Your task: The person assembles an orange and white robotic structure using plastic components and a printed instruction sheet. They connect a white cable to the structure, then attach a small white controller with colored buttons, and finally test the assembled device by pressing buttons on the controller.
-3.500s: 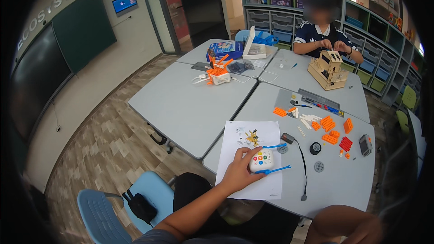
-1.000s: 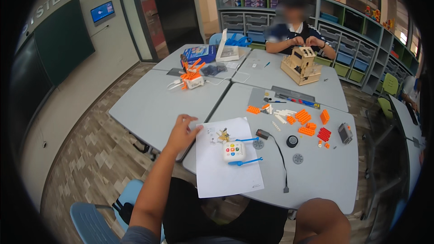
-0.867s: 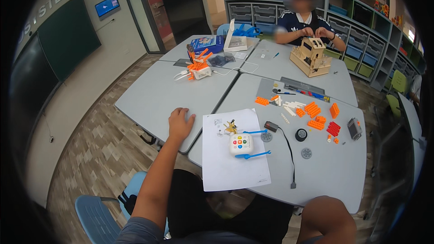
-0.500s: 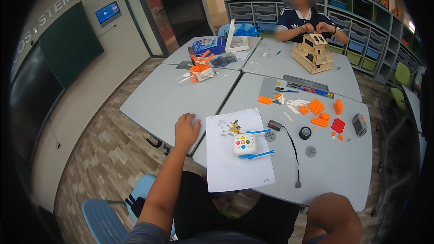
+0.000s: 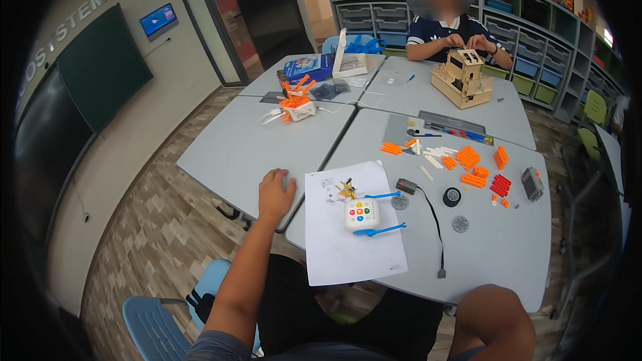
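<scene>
My left hand (image 5: 277, 194) rests palm down on the grey table, its fingers stretched out and holding nothing. Just right of it lies a white printed sheet (image 5: 354, 261) with small pictures near its top. On that sheet stands a white controller box (image 5: 362, 216) with coloured round buttons and two blue arms (image 5: 383, 230) pointing right. A small yellow piece (image 5: 346, 190) touches its upper left or lies printed there; I cannot tell which. At the lower right my bent right arm (image 5: 493, 324) shows by the table edge, its hand out of view.
Right of the sheet lie a dark module with a cable (image 5: 433, 224), a black wheel (image 5: 451, 196), orange bricks (image 5: 468, 157) and red bricks (image 5: 500, 185). An orange model (image 5: 297, 103) stands farther back. Across the table a person handles a wooden house model (image 5: 463, 80). A blue chair (image 5: 157, 327) stands lower left.
My left hand and the things on the table hold their places. The person across the table has leaned slightly, their hands still at the wooden model.
</scene>
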The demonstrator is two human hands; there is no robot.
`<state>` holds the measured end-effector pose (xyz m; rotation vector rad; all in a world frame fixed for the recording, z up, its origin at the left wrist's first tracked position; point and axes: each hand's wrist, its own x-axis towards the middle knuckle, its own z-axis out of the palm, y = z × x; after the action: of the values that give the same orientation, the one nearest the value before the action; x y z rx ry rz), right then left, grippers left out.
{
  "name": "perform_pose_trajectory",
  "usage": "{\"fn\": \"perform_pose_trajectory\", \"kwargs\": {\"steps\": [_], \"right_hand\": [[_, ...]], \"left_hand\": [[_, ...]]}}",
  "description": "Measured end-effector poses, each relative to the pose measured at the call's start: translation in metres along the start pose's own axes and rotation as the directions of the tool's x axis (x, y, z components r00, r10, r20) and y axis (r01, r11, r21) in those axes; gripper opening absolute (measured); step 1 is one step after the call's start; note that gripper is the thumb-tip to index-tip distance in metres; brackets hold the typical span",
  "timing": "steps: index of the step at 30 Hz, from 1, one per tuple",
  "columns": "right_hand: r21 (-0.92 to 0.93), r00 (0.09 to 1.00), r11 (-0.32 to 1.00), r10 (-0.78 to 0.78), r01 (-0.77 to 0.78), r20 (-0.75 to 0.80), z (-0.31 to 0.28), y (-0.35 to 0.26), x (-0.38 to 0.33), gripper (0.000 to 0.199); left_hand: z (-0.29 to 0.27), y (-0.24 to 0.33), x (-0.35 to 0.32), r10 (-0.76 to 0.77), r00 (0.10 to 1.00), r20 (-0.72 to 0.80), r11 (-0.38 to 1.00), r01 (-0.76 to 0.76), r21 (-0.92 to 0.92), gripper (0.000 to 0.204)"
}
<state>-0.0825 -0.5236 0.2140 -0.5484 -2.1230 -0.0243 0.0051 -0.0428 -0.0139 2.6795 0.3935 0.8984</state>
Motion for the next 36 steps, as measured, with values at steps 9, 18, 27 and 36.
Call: {"fn": "perform_pose_trajectory", "kwargs": {"steps": [9,18,27,36], "right_hand": [[-0.021,1.0,1.0,-0.005,0.005,0.02,-0.002,-0.002,0.0,0.012],[-0.056,0.998,0.996,0.066,-0.065,0.013,0.004,-0.014,0.002,0.012],[-0.103,0.989,0.984,0.147,-0.145,0.013,0.014,-0.013,0.005,0.012],[-0.129,0.981,0.976,0.184,-0.176,0.055,0.019,-0.012,0.012,0.013]], "left_hand": [[-0.004,0.002,0.0,-0.025,1.0,0.013,0.999,0.025,0.034,0.036],[0.002,-0.004,0.002,0.029,1.0,0.002,0.999,-0.029,0.02,0.038],[-0.002,-0.005,0.001,-0.007,0.999,0.046,1.0,0.006,0.019,0.036],[0.004,-0.006,-0.001,-0.017,0.999,0.044,1.0,0.016,0.022,0.037]]}}
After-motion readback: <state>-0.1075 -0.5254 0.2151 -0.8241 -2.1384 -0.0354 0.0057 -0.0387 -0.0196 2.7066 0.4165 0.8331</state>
